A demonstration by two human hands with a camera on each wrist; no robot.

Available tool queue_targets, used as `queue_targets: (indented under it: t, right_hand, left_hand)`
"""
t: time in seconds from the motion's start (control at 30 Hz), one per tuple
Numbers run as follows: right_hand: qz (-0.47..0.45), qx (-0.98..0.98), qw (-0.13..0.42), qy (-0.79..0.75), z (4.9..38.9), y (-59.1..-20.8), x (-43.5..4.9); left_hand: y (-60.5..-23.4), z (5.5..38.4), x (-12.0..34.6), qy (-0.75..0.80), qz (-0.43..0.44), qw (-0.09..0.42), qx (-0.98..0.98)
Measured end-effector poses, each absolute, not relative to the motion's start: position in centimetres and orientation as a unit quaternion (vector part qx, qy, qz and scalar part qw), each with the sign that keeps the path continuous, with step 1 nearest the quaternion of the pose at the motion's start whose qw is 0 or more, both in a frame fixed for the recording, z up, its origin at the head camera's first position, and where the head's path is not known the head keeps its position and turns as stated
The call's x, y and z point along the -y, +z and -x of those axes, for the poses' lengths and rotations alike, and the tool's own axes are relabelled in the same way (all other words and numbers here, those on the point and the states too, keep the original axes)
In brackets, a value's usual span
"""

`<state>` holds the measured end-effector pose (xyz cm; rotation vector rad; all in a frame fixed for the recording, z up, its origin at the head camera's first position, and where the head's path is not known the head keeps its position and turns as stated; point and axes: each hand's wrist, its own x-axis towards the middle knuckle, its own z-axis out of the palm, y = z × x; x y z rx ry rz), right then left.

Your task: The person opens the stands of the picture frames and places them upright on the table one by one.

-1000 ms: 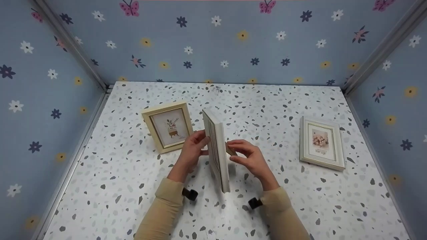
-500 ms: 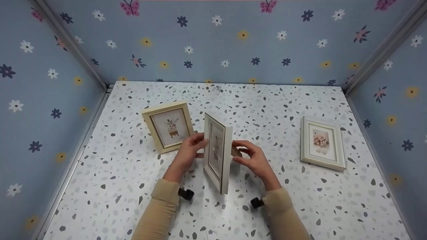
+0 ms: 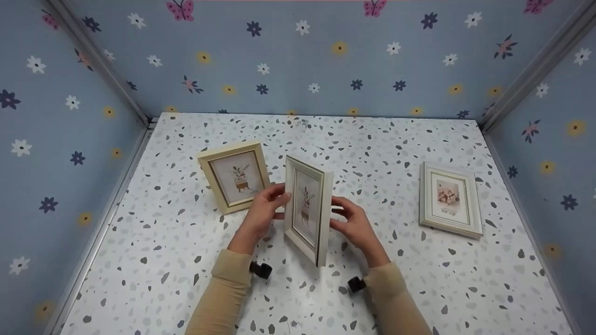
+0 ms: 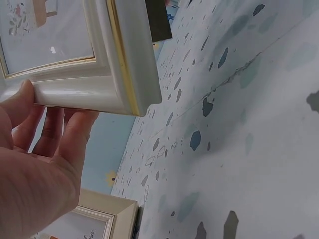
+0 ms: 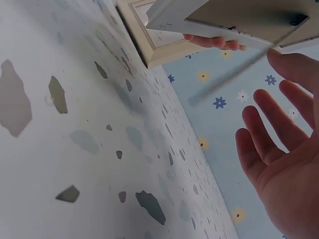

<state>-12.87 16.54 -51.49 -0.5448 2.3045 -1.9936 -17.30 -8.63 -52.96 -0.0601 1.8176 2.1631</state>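
Picture frame in left pinch grip

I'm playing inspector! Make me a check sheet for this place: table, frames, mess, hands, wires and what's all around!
Surface: white speckled table; the left wrist view shows a thin, crack-like line.
Job's things: held frame, white and gold, upright, with a plant picture; stand at its back; gold frame leaning back at left; white frame lying face-up at right.
Clutter: nothing seen.
Hands: left hand grips the held frame's edge; right hand is behind it, thumb seemingly touching the stand.
Cables: nothing seen.
Surroundings: blue walls with flowers and pink butterflies; metal corner posts.
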Motion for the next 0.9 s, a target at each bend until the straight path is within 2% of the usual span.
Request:
queue_targets:
  t: [0.33, 0.6, 0.9]
  right_hand:
    - [0.116, -0.724, -0.011, -0.680, 12.7, -52.9, -17.2]
    - [0.092, -0.675, -0.074, -0.728, 12.5, -52.2, -17.9]
    - [0.066, -0.685, -0.092, -0.719, 12.8, -51.9, -18.4]
  left_hand:
    - [-52.2, 16.9, 9.1, 0.743, 0.033, 0.138, -0.654]
    - [-51.7, 16.7, 8.8, 0.729, 0.068, 0.104, -0.674]
    - [-51.6, 16.7, 7.9, 0.743, 0.082, 0.057, -0.662]
